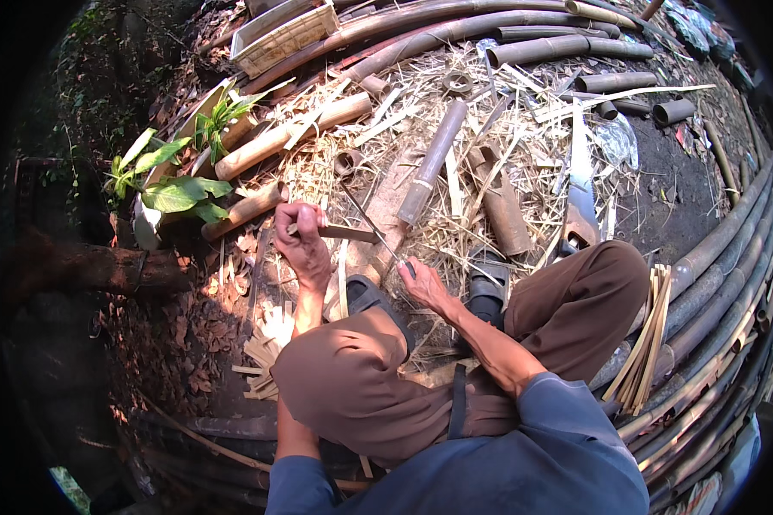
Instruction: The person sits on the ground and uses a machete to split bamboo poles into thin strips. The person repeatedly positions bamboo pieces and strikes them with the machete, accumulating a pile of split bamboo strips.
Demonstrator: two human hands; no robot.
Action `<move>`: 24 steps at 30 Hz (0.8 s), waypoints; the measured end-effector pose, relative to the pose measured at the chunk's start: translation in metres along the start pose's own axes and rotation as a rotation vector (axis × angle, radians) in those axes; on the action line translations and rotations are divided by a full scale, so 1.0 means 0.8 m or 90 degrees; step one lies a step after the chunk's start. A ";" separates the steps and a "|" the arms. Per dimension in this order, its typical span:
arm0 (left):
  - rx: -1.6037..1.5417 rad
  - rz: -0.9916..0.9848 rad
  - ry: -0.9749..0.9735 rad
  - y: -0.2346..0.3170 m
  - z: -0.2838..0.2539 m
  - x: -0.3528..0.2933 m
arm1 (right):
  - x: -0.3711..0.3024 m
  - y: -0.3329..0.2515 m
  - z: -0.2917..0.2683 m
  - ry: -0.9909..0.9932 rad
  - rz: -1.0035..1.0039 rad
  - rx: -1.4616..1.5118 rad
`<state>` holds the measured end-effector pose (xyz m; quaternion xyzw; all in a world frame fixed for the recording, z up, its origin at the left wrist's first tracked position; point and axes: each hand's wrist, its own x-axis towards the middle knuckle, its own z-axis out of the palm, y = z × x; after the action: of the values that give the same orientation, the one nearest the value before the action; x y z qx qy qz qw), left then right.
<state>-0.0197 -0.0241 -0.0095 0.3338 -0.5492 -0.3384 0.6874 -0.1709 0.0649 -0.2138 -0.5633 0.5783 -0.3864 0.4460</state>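
Note:
In front of my left knee, my left hand (303, 249) is closed around a short, flat bamboo strip (352, 233) that sticks out to the right. My right hand (428, 286) grips a knife (365, 216) by its dark handle; the long thin blade slants up and to the left. The blade crosses the strip near its right end; whether it bites into the strip I cannot tell. Just beyond, a bamboo pole section (434, 163) lies pointing away from me. A split bamboo piece (500, 202) rests to its right.
A handsaw (581, 202) lies beyond my right knee. Cut strips are bundled at my right (648, 343) and piled by my left leg (264, 354). Long bamboo poles (721, 257) line the right side. Shavings (386, 129) cover the ground; a plastic crate (285, 39) stands far left.

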 end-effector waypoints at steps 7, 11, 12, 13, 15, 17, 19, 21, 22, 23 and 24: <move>0.101 -0.032 0.082 -0.004 -0.030 0.020 | -0.018 -0.086 -0.010 -0.087 0.015 0.061; 0.044 -0.016 0.095 -0.001 -0.018 0.025 | -0.028 0.022 -0.006 -0.083 0.208 -0.010; 0.068 -0.016 0.094 0.001 -0.014 0.029 | -0.020 0.061 -0.011 -0.030 0.086 -0.058; 0.049 -0.033 0.105 -0.012 -0.019 0.028 | -0.008 0.064 -0.016 -0.047 0.142 -0.016; -0.018 -0.046 0.133 -0.008 -0.028 0.025 | -0.030 0.062 -0.004 -0.103 0.239 0.070; -0.110 -0.047 0.114 -0.002 -0.043 0.054 | -0.011 0.028 -0.008 -0.120 0.273 0.134; -0.138 -0.025 0.104 -0.014 -0.059 0.059 | -0.008 -0.018 -0.014 -0.090 0.244 0.120; 0.013 -0.038 0.113 -0.007 -0.048 0.051 | -0.014 -0.088 -0.045 -0.094 0.261 0.174; 0.106 -0.055 0.098 -0.003 -0.039 0.045 | -0.015 -0.102 -0.058 -0.079 0.253 0.191; 0.222 -0.010 0.050 -0.014 -0.054 0.045 | -0.019 -0.135 -0.065 -0.063 0.225 0.154; 0.324 0.116 0.043 -0.010 -0.051 0.043 | -0.021 -0.159 -0.073 -0.063 0.227 0.177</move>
<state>0.0253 -0.0534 -0.0049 0.4558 -0.6211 -0.1147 0.6272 -0.1883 0.0698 -0.0740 -0.4036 0.5871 -0.3491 0.6087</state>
